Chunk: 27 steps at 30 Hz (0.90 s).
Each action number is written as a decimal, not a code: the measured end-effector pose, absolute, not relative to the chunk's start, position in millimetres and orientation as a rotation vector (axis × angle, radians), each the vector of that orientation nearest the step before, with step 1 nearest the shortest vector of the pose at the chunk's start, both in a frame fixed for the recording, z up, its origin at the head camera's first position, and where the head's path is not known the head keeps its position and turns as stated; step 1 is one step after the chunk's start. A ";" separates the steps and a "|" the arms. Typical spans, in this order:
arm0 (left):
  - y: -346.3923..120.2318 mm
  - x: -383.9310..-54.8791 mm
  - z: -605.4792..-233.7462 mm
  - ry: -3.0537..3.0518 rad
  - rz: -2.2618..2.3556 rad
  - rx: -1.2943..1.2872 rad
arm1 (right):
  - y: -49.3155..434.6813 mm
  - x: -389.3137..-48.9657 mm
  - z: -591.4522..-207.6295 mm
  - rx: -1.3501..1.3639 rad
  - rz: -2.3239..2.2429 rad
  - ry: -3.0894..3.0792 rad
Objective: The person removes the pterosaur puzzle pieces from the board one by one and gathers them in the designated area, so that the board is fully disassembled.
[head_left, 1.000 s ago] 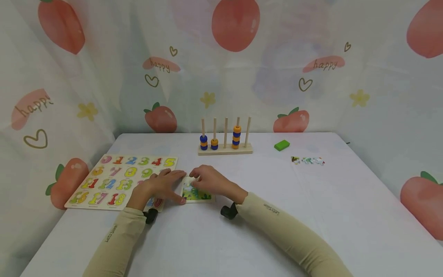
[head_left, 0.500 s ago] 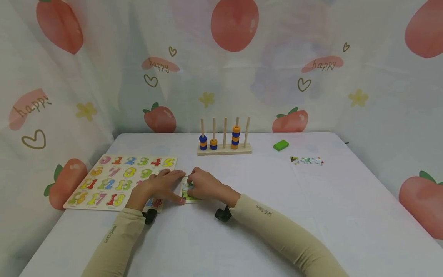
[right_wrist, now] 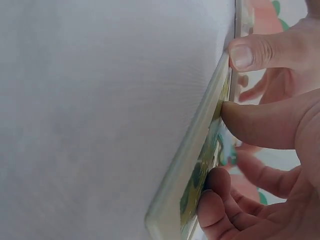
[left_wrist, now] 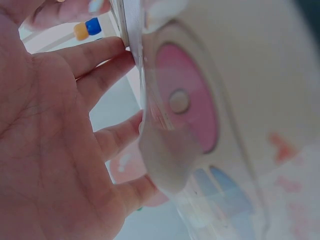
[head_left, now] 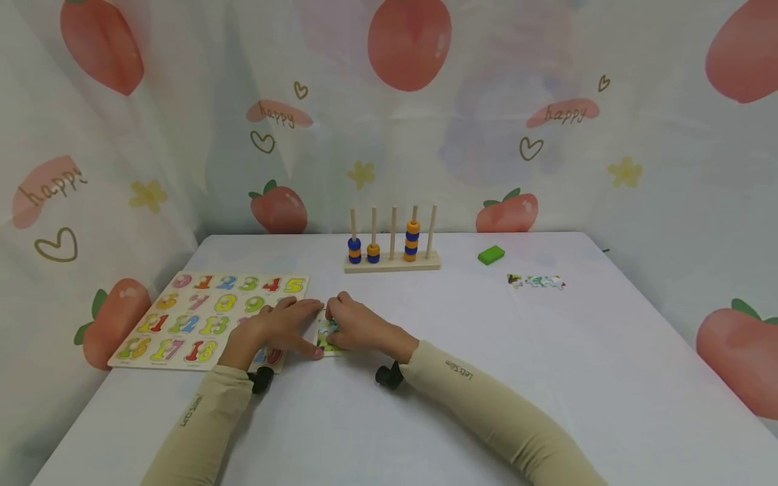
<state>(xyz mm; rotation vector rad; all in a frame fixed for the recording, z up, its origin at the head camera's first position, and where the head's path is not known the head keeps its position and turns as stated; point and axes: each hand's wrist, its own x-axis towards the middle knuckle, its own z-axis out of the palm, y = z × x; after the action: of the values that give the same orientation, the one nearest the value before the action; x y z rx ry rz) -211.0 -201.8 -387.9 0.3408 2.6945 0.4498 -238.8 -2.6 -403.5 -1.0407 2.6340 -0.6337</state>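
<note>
A small jigsaw puzzle board (head_left: 323, 344) with a green picture lies on the white table, partly hidden under the right hand. My left hand (head_left: 270, 331) is spread at its left side, thumb at the near corner and straight fingers toward the far corner. The left thumb (right_wrist: 243, 56) presses the board's corner in the right wrist view. Over the board, my right hand (head_left: 365, 329) curls its fingers and pinches a puzzle piece (right_wrist: 228, 151), which stands tilted above the picture. Beneath the left hand lies part of a wooden number puzzle (head_left: 182, 337).
Behind the hands stands a wooden peg stand (head_left: 392, 266) with blue and orange beads on some pegs. A green block (head_left: 491, 254) lies to its right. Farther right are loose jigsaw pieces (head_left: 545, 282). A patterned curtain (head_left: 462, 162) hangs behind the table.
My right hand has moved slightly left and lower over the puzzle board, covering more of it. The left hand has stayed at the board's edge. The whole view has shifted slightly.
</note>
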 end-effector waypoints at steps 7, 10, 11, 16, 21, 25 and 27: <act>-200.8 -212.4 -389.8 2.685 0.460 0.326 | -1.4 -239.3 -407.4 -1.050 -0.707 2.619; -201.1 -212.2 -390.3 2.683 0.456 0.324 | -0.3 -240.0 -408.4 -1.064 -0.742 2.604; -201.1 -212.1 -390.6 2.683 0.460 0.319 | 0.1 -240.4 -408.7 -1.072 -0.757 2.597; -200.5 -211.1 -390.8 2.687 0.481 0.307 | 2.9 -241.4 -408.5 -1.115 -0.881 2.537; -200.2 -210.2 -390.4 2.691 0.472 0.306 | 4.9 -241.9 -410.2 -1.117 -0.962 2.507; -200.3 -210.7 -391.0 2.688 0.468 0.316 | 5.1 -242.1 -410.2 -1.088 -1.019 2.503; -200.5 -211.1 -390.5 2.688 0.466 0.318 | 5.2 -242.3 -409.8 -1.079 -1.037 2.505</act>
<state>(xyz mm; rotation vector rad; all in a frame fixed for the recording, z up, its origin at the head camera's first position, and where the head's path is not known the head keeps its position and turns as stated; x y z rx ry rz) -211.1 -200.5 -390.5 0.3176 2.6885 0.4661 -242.3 5.2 -409.8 -1.0793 2.5053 -1.0373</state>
